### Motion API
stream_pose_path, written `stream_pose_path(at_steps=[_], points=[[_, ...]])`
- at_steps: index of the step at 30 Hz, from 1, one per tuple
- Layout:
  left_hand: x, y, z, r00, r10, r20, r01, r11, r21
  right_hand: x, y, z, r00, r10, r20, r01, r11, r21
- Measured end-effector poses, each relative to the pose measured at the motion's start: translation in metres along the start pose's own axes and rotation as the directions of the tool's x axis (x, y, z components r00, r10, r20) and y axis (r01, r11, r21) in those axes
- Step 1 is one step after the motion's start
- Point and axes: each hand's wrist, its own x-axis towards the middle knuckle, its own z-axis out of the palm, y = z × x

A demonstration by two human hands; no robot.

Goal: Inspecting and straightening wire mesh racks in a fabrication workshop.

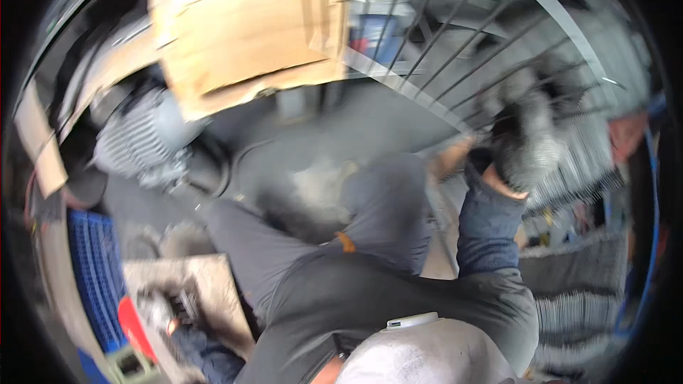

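right hand (530, 153): It wore a grey glove and was up at about 2 o'clock, against the dark metal bars (455, 50) of a rack. It looked curled around one bar, but the blur made it too hard to say for sure.
left hand (191, 341): It was down at about 7 o'clock in a dark glove, beside a small grey tool (160, 309) on a brown board (213, 284). Whether it held the tool or only touched it could not be told.
Risk: The person was bent and reaching two ways at once. A slip of the grip on the bar could tip them over. The tool lay near the board's edge and could be knocked off.
Risk nearby: A grey motor (139, 142) sat on the floor at 9 o'clock, close to the legs, easy to bump.
Hard to see: Everything was smeared. The cardboard box (249, 21) at 12 o'clock hid what was behind it. The blue crate (92, 277) was cut off.
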Motion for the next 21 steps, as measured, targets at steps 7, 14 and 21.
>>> stream_pose_path(at_steps=[7,14,21], points=[[0.084,-0.054,0.082,0.93,0.128,-0.346,-0.283,0.849,-0.446,0.133,-0.113,-0.076,0.834,-0.396,0.385,0.499,0.243,-0.832],[0.096,-0.02,0.083,0.97,0.112,-0.215,-0.227,0.733,-0.642,0.157,-0.156,-0.174,0.848,0.096,0.52,0.443,-0.669,-0.598],[0.08,-0.072,0.067,0.996,0.03,-0.082,-0.081,0.672,-0.736,0.148,-0.135,-0.233,0.929,0.255,0.27,0.367,-0.74,-0.564]])
